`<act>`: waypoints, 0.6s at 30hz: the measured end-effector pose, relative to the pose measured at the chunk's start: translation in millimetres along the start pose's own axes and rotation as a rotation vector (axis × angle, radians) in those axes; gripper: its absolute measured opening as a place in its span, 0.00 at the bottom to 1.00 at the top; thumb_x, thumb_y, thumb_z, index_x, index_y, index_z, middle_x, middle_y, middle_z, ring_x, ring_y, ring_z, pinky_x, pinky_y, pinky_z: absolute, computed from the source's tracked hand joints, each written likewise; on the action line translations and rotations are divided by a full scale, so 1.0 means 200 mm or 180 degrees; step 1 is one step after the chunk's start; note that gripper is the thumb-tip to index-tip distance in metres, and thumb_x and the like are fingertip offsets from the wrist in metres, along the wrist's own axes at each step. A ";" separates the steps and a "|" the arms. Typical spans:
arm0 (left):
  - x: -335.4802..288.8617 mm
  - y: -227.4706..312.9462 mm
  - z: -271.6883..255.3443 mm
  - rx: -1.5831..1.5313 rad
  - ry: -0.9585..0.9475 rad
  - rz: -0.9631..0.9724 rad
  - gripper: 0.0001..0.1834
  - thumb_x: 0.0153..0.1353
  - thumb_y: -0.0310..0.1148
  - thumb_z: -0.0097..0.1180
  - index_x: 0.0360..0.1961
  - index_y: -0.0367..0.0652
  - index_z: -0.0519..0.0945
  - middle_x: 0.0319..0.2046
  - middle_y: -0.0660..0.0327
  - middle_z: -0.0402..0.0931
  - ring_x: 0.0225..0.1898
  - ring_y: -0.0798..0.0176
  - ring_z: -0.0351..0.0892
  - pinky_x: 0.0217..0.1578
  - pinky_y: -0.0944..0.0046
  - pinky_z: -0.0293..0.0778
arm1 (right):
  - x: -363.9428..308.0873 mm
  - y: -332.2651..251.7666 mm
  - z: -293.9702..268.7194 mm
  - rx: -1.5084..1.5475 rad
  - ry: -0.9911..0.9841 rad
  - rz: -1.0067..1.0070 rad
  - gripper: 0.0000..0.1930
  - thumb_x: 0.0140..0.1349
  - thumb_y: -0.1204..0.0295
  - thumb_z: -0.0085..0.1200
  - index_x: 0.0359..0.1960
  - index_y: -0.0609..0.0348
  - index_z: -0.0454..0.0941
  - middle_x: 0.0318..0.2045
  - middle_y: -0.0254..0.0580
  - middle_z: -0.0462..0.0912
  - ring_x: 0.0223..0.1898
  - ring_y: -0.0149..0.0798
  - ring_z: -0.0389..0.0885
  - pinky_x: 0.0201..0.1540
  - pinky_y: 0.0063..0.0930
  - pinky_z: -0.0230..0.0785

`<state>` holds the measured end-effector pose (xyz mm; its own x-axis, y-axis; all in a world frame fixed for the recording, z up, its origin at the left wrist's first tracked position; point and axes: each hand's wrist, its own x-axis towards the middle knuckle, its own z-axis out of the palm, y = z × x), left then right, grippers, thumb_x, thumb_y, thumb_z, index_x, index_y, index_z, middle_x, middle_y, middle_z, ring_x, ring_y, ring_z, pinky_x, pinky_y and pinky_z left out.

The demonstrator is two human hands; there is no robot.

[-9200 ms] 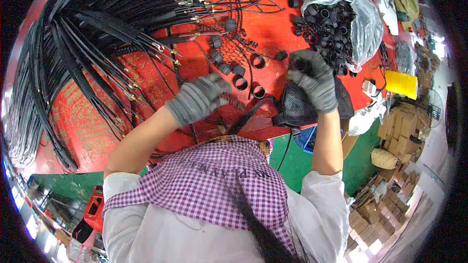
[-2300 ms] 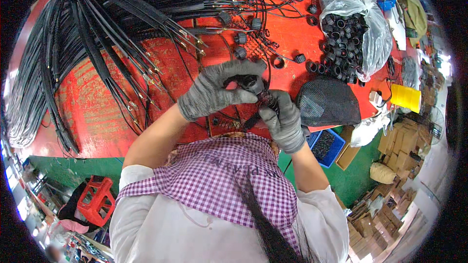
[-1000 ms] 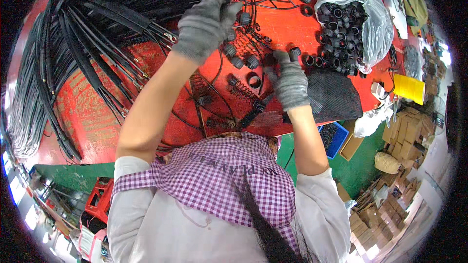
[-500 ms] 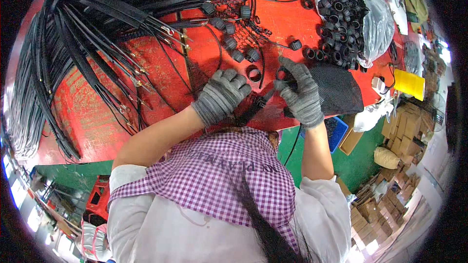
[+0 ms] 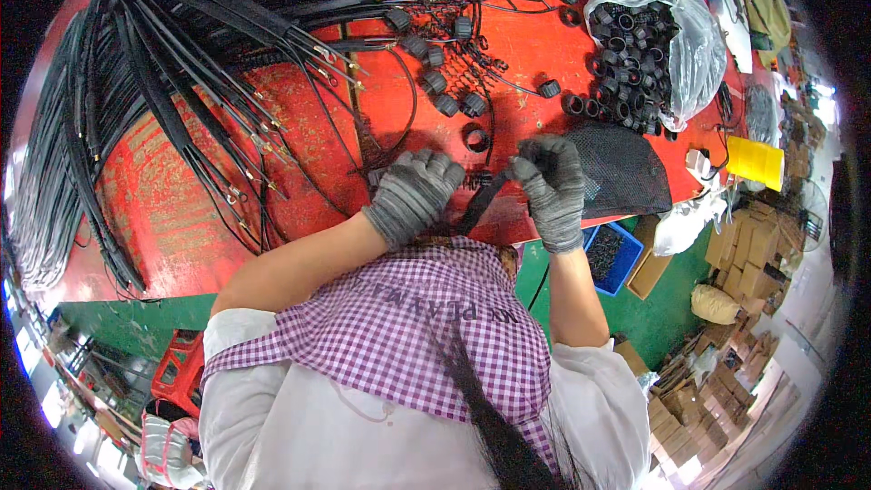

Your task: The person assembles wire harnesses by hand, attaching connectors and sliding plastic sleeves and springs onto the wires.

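Note:
My left hand (image 5: 413, 197), in a grey knitted glove, is closed low over the red table; its curled fingers hide what they hold. Beside its fingertips sits a small black ribbed piece (image 5: 475, 180). A black strip (image 5: 483, 204) slants up from the table's near edge to my right hand (image 5: 555, 189), gloved alike. That hand is closed, thumb against fingers, around a dark cap that is mostly hidden. Just beyond, between the hands, a loose black ring cap (image 5: 474, 136) lies on the table. Black mesh (image 5: 621, 171) spreads beside my right hand.
Bundled black cables (image 5: 118, 109) cover the table's left and far side. Several ribbed caps (image 5: 445, 105) lie scattered past my hands. A clear plastic bag (image 5: 694, 45) spills a heap of caps (image 5: 631, 63) at right. Below the edge sits a blue bin (image 5: 606, 259).
My right hand has drawn in toward the strip and closed its fingers; the ring cap seen between them earlier is now mostly hidden. My left hand has barely moved. The view has shifted slightly.

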<state>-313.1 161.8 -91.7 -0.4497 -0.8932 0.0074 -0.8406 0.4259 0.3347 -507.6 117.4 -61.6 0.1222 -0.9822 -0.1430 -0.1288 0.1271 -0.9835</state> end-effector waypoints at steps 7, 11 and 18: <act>0.02 -0.09 -0.04 -0.1482 -0.0678 -0.0604 0.18 0.49 0.41 0.53 0.39 0.42 0.71 0.34 0.52 0.71 0.35 0.49 0.72 0.35 0.55 0.70 | -0.02 -0.02 0.05 -0.0302 -0.0036 -0.0162 0.12 0.53 0.77 0.54 0.38 0.57 0.66 0.29 0.31 0.71 0.31 0.26 0.68 0.35 0.20 0.65; 0.00 -0.01 -0.06 -0.2022 0.0123 -0.0333 0.21 0.49 0.42 0.55 0.41 0.40 0.70 0.36 0.49 0.71 0.37 0.46 0.72 0.38 0.54 0.69 | -0.02 -0.01 0.16 -0.0587 0.0105 -0.0343 0.09 0.58 0.72 0.49 0.38 0.59 0.66 0.27 0.37 0.73 0.28 0.28 0.70 0.32 0.23 0.65; -0.06 0.03 -0.16 -0.3291 0.0618 -0.0903 0.28 0.48 0.40 0.62 0.47 0.40 0.67 0.30 0.57 0.72 0.32 0.64 0.74 0.32 0.66 0.71 | 0.08 -0.13 0.13 -0.1551 -0.0426 -0.0536 0.10 0.59 0.67 0.48 0.37 0.60 0.66 0.17 0.39 0.72 0.17 0.34 0.72 0.21 0.28 0.63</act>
<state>-302.9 170.6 -58.9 -0.1476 -0.9861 -0.0767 -0.2048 -0.0454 0.9778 -475.7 102.0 -40.5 0.3011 -0.9531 -0.0318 -0.5348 -0.1411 -0.8331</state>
